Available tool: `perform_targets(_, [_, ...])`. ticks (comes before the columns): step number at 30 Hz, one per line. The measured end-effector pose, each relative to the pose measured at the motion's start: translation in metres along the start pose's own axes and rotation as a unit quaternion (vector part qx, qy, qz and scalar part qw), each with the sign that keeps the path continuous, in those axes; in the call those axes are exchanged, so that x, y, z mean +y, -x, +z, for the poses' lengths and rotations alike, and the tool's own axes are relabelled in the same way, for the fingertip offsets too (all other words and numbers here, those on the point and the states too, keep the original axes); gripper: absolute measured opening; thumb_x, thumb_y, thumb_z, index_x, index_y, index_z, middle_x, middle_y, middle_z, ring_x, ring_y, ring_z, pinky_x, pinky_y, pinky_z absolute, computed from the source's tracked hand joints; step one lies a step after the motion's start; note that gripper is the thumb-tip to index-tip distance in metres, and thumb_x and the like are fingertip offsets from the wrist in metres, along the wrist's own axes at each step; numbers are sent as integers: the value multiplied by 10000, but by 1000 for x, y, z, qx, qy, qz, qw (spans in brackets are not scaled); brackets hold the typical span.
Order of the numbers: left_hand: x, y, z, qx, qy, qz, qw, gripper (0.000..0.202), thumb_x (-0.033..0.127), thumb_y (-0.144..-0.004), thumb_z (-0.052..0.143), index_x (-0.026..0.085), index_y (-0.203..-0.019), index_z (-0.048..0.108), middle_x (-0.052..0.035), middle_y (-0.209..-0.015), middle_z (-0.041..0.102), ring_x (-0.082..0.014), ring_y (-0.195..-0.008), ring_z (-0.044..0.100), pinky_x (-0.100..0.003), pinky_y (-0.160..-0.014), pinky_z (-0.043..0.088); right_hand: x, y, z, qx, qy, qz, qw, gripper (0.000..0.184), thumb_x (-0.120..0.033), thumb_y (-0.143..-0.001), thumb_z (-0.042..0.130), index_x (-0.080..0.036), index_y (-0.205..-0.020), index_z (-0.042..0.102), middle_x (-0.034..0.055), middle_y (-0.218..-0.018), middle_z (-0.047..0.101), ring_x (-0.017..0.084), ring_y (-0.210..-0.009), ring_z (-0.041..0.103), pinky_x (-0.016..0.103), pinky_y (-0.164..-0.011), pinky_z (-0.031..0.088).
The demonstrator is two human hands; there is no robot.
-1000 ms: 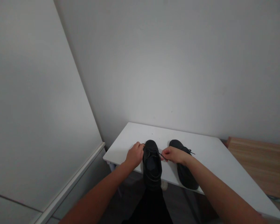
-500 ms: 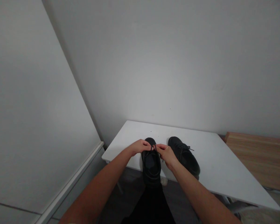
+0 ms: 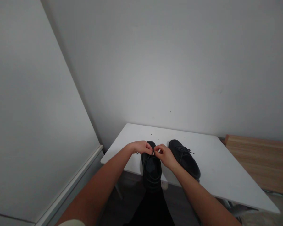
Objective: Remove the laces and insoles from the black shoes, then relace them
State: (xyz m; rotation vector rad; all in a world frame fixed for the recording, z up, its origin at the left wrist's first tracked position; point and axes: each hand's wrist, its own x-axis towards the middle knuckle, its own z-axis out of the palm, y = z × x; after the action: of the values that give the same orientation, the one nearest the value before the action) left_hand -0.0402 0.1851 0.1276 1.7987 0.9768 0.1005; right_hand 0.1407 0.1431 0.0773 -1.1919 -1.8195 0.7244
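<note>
Quick look at where you're at: your left hand [image 3: 140, 147] and right hand [image 3: 163, 156] are both over the black shoe [image 3: 151, 171], which sits at the near edge of the desk [image 3: 209, 163] (its front end sticks out a little past that edge). Both grips are closed in tight pinches on the thin black lace [image 3: 153, 153], right at the top of the shoe, and your knuckles almost meet there. A short lace end pokes out just left of your left hand. A second black shoe [image 3: 184, 159] sits on the desk just to the right of your right hand, with its lace ends loose on top. Your dark trousers [image 3: 152, 210] show below the desk's near edge, a white wall [image 3: 155, 69] rises behind the desk, and a wooden board [image 3: 257, 160] lies off its right side.
</note>
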Motion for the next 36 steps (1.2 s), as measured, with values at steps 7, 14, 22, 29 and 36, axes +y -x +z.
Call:
perform_targets(7, [0, -2, 8, 53, 53, -5, 997, 150, 310, -596, 599, 161, -614, 610, 72, -447, 361, -58, -404, 251, -221, -393, 142, -12, 0, -4, -44, 68, -40, 996, 34, -176, -744, 495, -191, -742, 525, -1, -746, 493, 137, -704, 457, 263, -651, 344])
perform_targets(14, [-3, -3, 29, 168, 93, 33, 981, 83, 219, -637, 467, 162, -619, 524, 66, -525, 401, -63, -490, 333, -190, -453, 237, -10, 2, 5, -10, 88, -18, 996, 33, -179, -766, 409, -201, -748, 426, -2, -745, 444, 152, -698, 426, 285, -661, 320])
perform_targets(22, [-16, 5, 48, 264, 153, 35, 952, 100, 273, -710, 428, 186, -661, 431, 85, -473, 342, -56, -420, 318, -180, -419, 220, -3, 9, 9, 41, 55, 68, 995, 41, -224, -780, 355, -226, -739, 354, -32, -635, 423, 143, -586, 423, 262, -565, 317])
perform_targets(29, [-28, 8, 64, 309, 258, 27, 915, 133, 318, -744, 382, 201, -680, 393, 84, -517, 392, -34, -313, 287, -176, -336, 158, 6, 16, 14, 94, 41, 142, 984, 87, -245, -795, 335, -244, -710, 315, -33, -612, 428, 144, -590, 432, 265, -571, 319])
perform_targets(36, [-32, 16, 67, 333, 274, 1, 902, 182, 348, -761, 386, 187, -698, 443, 62, -553, 439, -31, -330, 314, -166, -336, 173, -5, 24, 14, 110, 41, 161, 980, 77, -256, -809, 337, -245, -734, 344, -18, -634, 443, 158, -620, 460, 276, -602, 361])
